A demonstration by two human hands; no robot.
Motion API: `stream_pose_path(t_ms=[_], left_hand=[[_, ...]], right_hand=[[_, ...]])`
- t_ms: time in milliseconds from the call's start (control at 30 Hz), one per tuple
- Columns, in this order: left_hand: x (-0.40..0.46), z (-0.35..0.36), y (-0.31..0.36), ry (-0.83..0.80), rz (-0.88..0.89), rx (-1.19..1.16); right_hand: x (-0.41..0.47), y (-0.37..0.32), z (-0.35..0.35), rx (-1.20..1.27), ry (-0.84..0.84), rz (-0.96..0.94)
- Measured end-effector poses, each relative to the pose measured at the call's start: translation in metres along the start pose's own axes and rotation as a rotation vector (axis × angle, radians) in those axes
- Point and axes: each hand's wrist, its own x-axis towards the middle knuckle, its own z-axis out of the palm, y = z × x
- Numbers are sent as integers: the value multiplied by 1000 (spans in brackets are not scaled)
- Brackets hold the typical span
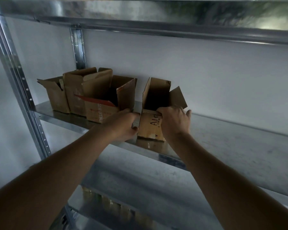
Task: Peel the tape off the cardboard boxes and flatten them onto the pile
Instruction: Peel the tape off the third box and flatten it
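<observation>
Hands (pixel 123 125) (pixel 175 121) clasp narrow open box (pixel 150 125) between them.

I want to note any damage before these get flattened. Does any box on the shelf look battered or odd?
The box with the red flap looks torn: its front flap folds inward and sags. The leftmost box has crumpled flaps. The box being held shows scuffed patches along its lower edge.

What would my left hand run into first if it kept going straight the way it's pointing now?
Most likely the narrow open box: your left hand points right, its fingertips already at the box's left side. Depth is unclear, so it may also brush the red-printed box beside it.
</observation>
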Motion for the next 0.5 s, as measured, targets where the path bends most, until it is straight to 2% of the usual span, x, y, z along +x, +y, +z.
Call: stream_pose_path(t_ms=[133,233,500], left_hand=[[2,-9,6,-10,20,47],[4,-11,18,-16,59,65],[21,-3,78,-39,194,125]], right_hand=[[-4,9,-15,-226,68,-18],[-14,19,-31,-343,54,-26],[-51,64,-69,-382,56,66]])
